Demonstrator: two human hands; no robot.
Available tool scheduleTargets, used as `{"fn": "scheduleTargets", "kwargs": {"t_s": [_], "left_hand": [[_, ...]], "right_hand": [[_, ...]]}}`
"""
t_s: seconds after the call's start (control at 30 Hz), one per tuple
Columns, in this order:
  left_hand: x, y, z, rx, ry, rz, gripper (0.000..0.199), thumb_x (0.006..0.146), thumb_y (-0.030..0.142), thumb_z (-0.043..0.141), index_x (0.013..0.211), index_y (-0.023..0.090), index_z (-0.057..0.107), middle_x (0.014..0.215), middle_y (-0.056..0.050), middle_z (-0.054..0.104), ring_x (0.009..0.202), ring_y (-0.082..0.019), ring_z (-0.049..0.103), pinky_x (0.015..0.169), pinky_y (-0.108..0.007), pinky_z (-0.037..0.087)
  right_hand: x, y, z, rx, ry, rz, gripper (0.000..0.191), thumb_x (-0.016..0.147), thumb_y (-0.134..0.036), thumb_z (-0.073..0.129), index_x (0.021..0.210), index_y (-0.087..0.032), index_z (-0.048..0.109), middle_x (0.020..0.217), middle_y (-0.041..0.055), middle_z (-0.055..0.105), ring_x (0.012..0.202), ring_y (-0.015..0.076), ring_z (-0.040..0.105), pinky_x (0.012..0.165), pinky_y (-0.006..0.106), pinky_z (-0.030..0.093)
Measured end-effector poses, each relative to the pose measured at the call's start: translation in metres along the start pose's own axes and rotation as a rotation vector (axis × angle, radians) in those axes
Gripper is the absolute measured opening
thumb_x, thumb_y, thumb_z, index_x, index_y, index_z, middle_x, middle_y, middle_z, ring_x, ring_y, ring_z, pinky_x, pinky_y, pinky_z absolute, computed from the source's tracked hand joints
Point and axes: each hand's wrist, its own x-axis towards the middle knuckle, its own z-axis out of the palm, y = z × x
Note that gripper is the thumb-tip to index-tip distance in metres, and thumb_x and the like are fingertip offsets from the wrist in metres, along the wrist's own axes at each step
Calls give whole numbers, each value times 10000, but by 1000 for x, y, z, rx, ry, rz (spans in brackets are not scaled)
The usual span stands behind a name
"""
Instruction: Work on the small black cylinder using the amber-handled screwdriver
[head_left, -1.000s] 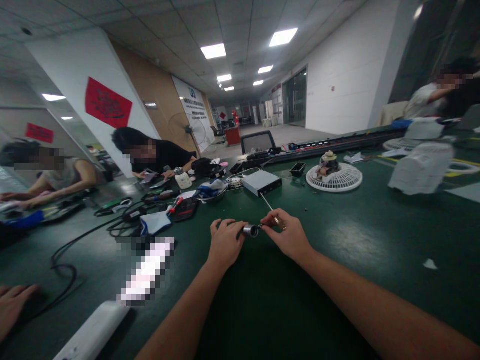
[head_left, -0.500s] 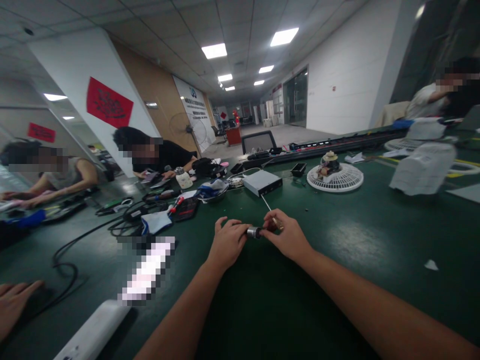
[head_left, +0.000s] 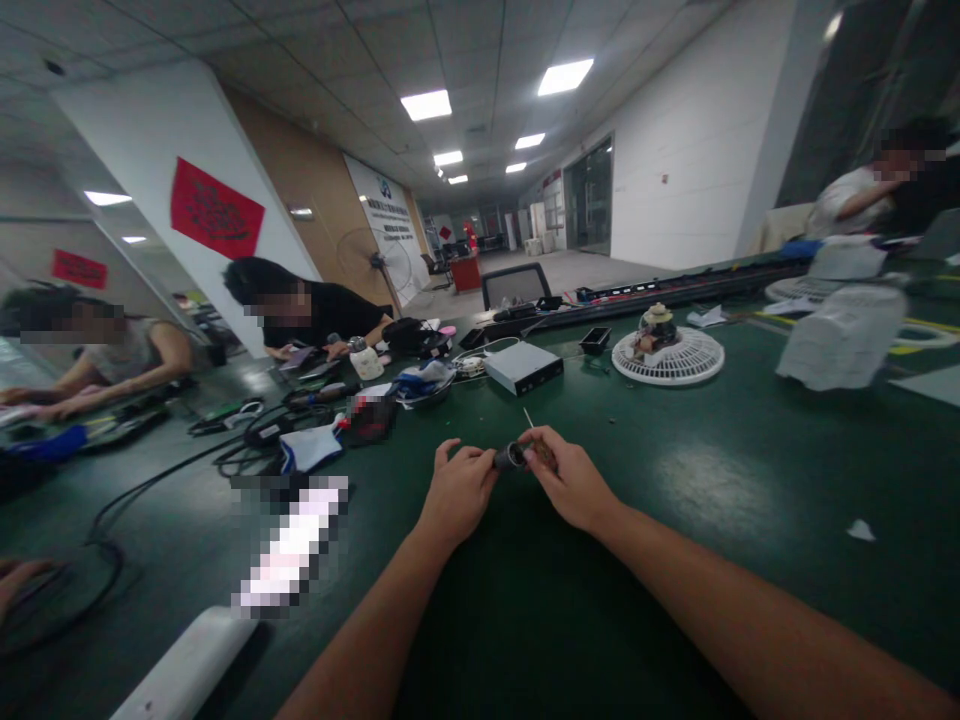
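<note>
Over the green table (head_left: 757, 590), my left hand (head_left: 459, 492) grips a small metal cylinder (head_left: 510, 456) between thumb and fingers. The cylinder's dark open end faces my right hand (head_left: 571, 478). My right hand is closed round the handle of a thin screwdriver (head_left: 544, 455), whose shaft points up and away. The right thumb and fingertip are at the cylinder's open end; whether they touch it is unclear. Beyond the hands sits a grey box (head_left: 523, 368).
A white fan grille (head_left: 669, 357) with a motor lies at the right back. White housings (head_left: 844, 338) stand farther right. Cables (head_left: 142, 487), a cloth (head_left: 311, 447) and a white device (head_left: 187, 665) are on the left. A person's hand (head_left: 19, 580) shows at the left edge.
The cylinder has turned so its open end shows more. The screwdriver has tilted and less of its shaft stands out. The other person's hand at the left edge has pulled back.
</note>
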Motion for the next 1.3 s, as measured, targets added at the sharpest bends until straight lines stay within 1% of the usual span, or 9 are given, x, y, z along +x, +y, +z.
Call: {"fn": "scheduleTargets", "kwargs": {"t_s": [0.13,0.23,0.33,0.47,0.6,0.83,0.97,1.1,1.3], "left_hand": [[0,-4,4,7,72,-70,240,1028,248,394,1022,210,631,1008,-61,727,1008,-217,647,1119,-505,286],[0,-8,6,5,95,-129,247,1029,247,380,1029,207,624,992,-67,724,993,-227,648,1100,-508,306],[0,-11,9,10,99,-158,238,1020,229,388,1016,202,625,1006,-74,725,1006,-236,645,1088,-517,313],[0,-10,9,16,71,-155,223,1014,223,403,1015,210,625,1014,-66,726,1024,-239,646,1080,-512,317],[0,-9,6,21,57,-146,193,1004,207,425,1013,219,618,1030,-57,724,1038,-231,644,1089,-500,305],[0,-10,7,34,69,-143,165,986,189,451,981,228,611,1002,-43,724,1010,-225,642,1086,-493,298],[0,-12,8,35,52,-150,167,989,202,450,1003,231,614,1000,-42,723,998,-224,641,1076,-491,303],[0,-11,7,37,17,-128,169,985,196,451,963,231,615,980,-33,723,1000,-219,640,1071,-472,307],[1,-10,6,61,23,-133,166,981,202,457,972,233,620,974,-36,720,991,-228,638,1050,-468,322]], "right_hand": [[1,3,-1,171,101,33,285,1019,-398,487,1203,-234,630,942,49,743,845,204,707,756,330,536],[4,5,-3,307,217,58,348,1003,-485,500,1131,-223,691,946,71,753,889,226,712,733,335,547],[6,6,-6,462,296,31,381,1003,-503,481,1023,-202,714,924,87,754,890,232,716,707,331,550],[6,7,-6,545,257,20,382,999,-491,497,933,-186,717,849,78,749,807,213,713,672,318,534],[6,9,-2,509,200,59,377,987,-507,515,952,-185,706,852,77,754,835,218,717,659,308,530],[6,12,-2,452,207,121,383,980,-518,527,927,-180,700,838,76,747,815,214,706,626,293,513],[6,10,-2,525,177,107,385,976,-516,536,903,-179,707,795,63,735,773,204,697,625,293,513],[7,10,1,605,187,116,374,963,-522,554,924,-183,708,815,70,742,783,215,703,592,290,515],[8,15,2,527,229,187,405,942,-566,561,903,-189,703,790,63,731,753,207,689,574,283,503]]}}
